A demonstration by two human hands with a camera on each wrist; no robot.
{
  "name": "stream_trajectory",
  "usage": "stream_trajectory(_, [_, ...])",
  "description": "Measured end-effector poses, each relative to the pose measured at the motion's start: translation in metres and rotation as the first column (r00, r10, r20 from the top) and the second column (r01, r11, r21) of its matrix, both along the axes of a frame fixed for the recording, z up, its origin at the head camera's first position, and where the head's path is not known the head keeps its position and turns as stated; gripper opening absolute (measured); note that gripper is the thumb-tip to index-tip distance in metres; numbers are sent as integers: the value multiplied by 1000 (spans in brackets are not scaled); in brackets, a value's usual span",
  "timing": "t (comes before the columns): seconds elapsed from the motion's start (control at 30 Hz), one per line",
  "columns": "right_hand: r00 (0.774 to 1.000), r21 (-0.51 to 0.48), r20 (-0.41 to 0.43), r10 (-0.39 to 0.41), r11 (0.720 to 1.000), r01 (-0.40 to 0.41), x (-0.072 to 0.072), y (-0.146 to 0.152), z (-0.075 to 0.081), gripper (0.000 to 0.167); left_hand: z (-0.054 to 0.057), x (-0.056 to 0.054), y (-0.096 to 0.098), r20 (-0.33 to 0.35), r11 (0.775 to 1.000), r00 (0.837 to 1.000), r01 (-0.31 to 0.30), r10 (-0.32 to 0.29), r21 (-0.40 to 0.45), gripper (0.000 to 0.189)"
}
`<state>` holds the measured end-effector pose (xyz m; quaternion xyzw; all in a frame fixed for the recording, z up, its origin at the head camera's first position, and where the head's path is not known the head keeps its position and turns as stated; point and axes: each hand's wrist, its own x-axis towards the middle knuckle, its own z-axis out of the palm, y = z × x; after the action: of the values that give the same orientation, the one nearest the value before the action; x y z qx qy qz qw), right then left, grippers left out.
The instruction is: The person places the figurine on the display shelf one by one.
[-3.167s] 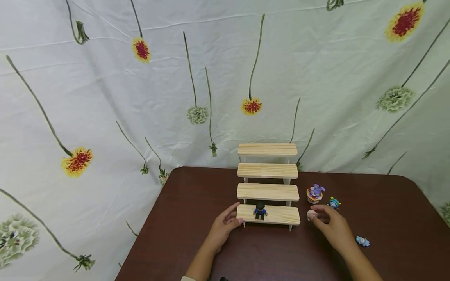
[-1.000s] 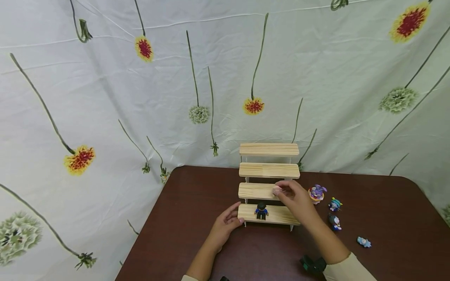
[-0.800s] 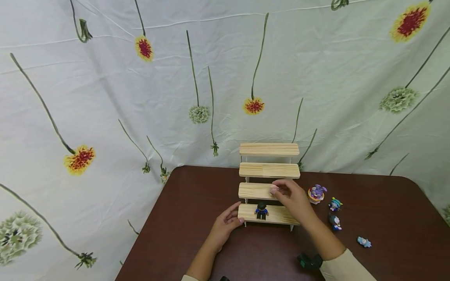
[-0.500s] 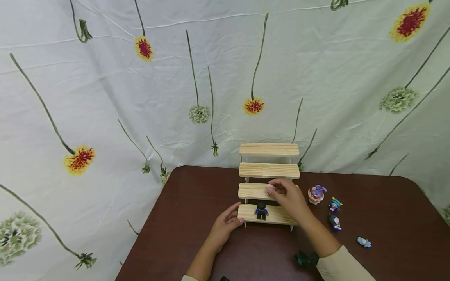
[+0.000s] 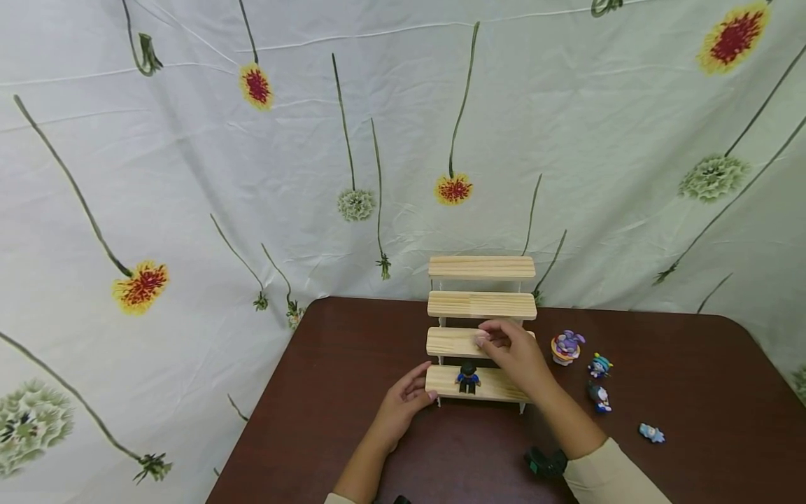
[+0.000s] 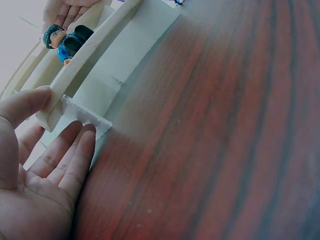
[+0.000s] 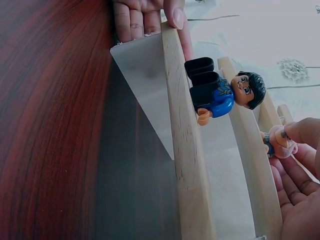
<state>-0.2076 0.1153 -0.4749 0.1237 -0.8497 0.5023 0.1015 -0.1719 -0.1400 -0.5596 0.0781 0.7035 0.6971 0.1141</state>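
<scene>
A wooden tiered display stand (image 5: 481,305) with white supports stands on the dark table. My left hand (image 5: 403,402) grips the left end of its lowest step, thumb on the board in the left wrist view. On that step sits a toy figure (image 5: 467,378) with black hair, a blue top and black legs. My right hand (image 5: 519,353) is over the second step from the bottom. In the right wrist view its thumb and fingers pinch a small pinkish figurine (image 7: 281,142) with some blue on it, at that step. The fingers partly cover the figurine.
Right of the stand are a purple figurine in a basket-like cup (image 5: 567,347), a blue-green capped figurine (image 5: 600,365), a dark-and-white figurine (image 5: 599,397) and a light-blue figurine (image 5: 651,432). A flower-print cloth (image 5: 403,140) hangs behind the table.
My right hand has carried the pinkish figurine from the tabletop right of the stand to the second step, then slightly left along it. My left hand has stayed at the lowest step.
</scene>
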Motion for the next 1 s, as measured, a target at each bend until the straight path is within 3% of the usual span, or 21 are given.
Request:
stream_trajectory(0.63, [999, -6, -24, 31, 999, -31, 1, 3, -2, 27, 1, 0, 0, 4, 1000, 1000, -6, 6, 2, 64])
stream_trajectory(1.0, [1000, -21, 12, 23, 1000, -23, 0, 4, -1, 34, 1, 1, 0, 3, 1000, 1000, -6, 6, 1, 64])
